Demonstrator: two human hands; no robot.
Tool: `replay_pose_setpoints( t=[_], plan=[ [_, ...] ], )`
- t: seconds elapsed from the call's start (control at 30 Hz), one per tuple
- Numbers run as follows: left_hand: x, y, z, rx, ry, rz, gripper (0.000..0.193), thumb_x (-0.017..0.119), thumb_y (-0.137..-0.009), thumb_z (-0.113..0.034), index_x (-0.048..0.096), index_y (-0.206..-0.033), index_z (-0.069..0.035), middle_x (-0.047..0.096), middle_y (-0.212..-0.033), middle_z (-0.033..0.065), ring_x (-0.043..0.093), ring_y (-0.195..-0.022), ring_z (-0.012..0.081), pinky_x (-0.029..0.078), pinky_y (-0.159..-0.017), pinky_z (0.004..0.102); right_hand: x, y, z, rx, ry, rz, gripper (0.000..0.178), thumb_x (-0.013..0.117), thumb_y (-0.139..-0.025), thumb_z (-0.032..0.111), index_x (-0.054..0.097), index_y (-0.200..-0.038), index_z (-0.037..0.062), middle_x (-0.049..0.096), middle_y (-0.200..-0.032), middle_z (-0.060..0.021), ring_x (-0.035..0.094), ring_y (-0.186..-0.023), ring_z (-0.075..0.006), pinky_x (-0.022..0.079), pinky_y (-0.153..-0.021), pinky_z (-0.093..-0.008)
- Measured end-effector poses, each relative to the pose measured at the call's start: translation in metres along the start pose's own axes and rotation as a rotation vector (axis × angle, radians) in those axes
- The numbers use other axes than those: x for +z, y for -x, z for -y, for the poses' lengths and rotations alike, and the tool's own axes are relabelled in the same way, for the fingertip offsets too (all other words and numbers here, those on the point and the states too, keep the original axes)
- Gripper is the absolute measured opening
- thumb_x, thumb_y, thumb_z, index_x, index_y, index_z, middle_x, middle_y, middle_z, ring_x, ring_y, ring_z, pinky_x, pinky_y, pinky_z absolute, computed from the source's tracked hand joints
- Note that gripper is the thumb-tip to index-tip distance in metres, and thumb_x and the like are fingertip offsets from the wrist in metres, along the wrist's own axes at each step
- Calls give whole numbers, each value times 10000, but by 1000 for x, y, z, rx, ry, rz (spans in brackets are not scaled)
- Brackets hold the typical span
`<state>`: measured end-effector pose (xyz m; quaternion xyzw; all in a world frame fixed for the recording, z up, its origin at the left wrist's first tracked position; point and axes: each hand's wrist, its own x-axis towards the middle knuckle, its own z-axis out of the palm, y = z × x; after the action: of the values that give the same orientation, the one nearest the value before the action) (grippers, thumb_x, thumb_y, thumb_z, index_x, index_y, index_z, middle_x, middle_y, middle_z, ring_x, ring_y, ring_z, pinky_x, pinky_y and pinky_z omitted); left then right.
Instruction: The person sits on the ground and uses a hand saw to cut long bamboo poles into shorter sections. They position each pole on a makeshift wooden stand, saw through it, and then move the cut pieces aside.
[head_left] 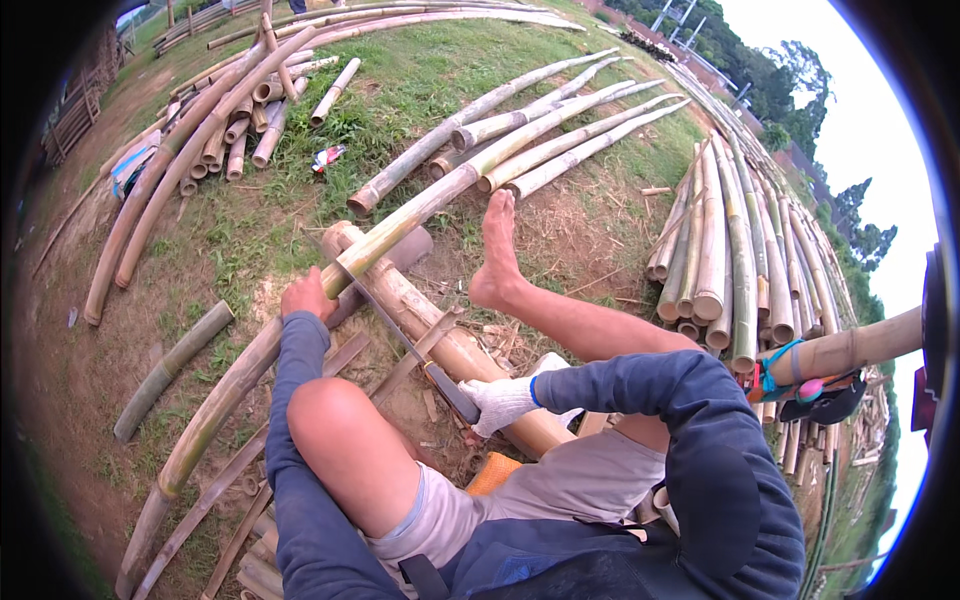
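A long bamboo pole lies slantwise across a thicker bamboo log on the ground. My bare left hand is closed around the pole, just left of where it crosses the log. In a white knit glove, my right hand grips the dark handle of a handsaw. The narrow blade runs up and left to the pole, and its far end touches the pole right beside my left hand. How deep the blade sits in the bamboo cannot be made out.
Several bamboo poles lie ahead on the grass, near my bare foot. A large bamboo stack stands at right, and cut pieces are heaped at far left. A short bamboo length rests left of the pole.
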<state>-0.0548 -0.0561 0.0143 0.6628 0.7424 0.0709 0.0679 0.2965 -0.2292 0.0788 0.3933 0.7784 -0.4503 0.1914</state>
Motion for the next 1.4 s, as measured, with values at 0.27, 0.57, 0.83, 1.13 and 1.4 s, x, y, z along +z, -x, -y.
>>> replay_pose_setpoints(
  t=[0.27,0.57,0.83,1.13,1.4],
  plan=[
    [-2,-2,-6,3,-54,-37,606,900,-794,-389,590,-1230,-103,775,-1129,192,760,-1059,375,610,-941,470,70,-2,-13,84,-356,-421,657,837,-902,523,555,-1230,28,639,-1057,-167,655,-1006,-278,540,-879,-409],
    [14,-4,3,58,-77,-31,620,886,-805,-378,560,-1243,-85,767,-1106,189,757,-1020,393,617,-878,492,79,49,18,-162,-562,-932,358,772,-936,50,571,-1228,1,603,-1022,-100,611,-902,-190,505,-810,-352],
    [19,-2,4,42,-43,-58,646,900,-796,-332,556,-1287,-90,757,-1099,173,749,-1042,377,613,-904,484,-5,-64,33,-294,-545,-1131,412,715,-969,49,550,-1344,7,635,-1156,-132,645,-1025,-192,531,-923,-333],
    [8,-1,-1,26,-46,-35,644,889,-806,-362,547,-1283,-96,752,-1159,170,742,-1088,379,607,-938,491,-5,-85,13,-373,-469,-1071,406,678,-964,29,573,-1356,-5,649,-1201,-144,654,-1018,-239,530,-916,-352],
    [21,-6,0,6,-35,-55,580,905,-788,-337,566,-1207,-122,747,-1130,170,748,-1060,382,614,-918,485,30,2,26,-187,-587,-1018,413,687,-971,34,564,-1364,3,669,-1144,-110,676,-1004,-182,544,-882,-305]
  ],
)
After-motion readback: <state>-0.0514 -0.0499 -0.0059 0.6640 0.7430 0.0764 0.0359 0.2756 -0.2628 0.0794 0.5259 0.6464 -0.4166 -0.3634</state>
